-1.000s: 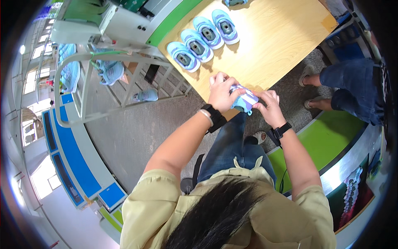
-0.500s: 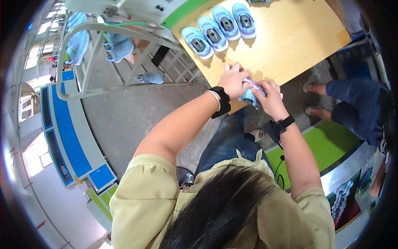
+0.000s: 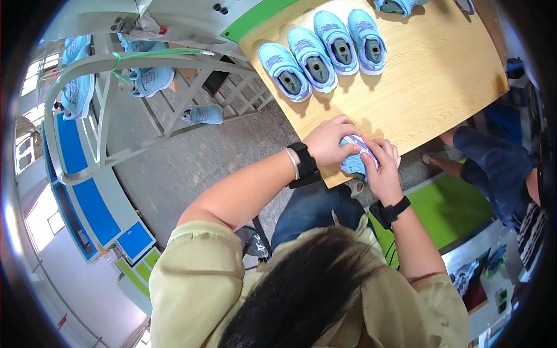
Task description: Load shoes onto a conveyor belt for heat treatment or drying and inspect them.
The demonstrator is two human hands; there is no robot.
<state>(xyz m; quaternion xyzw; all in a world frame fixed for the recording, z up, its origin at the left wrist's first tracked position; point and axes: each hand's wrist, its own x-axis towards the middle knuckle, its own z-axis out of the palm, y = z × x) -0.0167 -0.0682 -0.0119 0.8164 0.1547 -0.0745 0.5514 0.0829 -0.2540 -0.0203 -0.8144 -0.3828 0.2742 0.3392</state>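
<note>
Over the near corner of the wooden table I hold a light blue shoe (image 3: 351, 166) with lilac on its side or sole. My left hand (image 3: 332, 142) is closed round its far left end, thumb pressed onto it. From the right, my right hand (image 3: 383, 165) grips the shoe too, its thumb near the left thumb. The fingers hide much of the shoe. Beyond my hands a row of light blue shoes (image 3: 317, 69) stands on the table, with dark pieces inside their openings.
The wooden table (image 3: 429, 93) has a green edge at left. Another shoe (image 3: 397, 6) lies at its far side. A grey metal rack (image 3: 104, 127) with shoes stands left, a green strap tied on it. At right another person's dark-clad legs (image 3: 493, 168) are close to the table.
The shoe in my hands has turned, so more of its lilac-and-white side shows. My view has shifted, and the table and rack sit differently in it. The other person's legs have moved.
</note>
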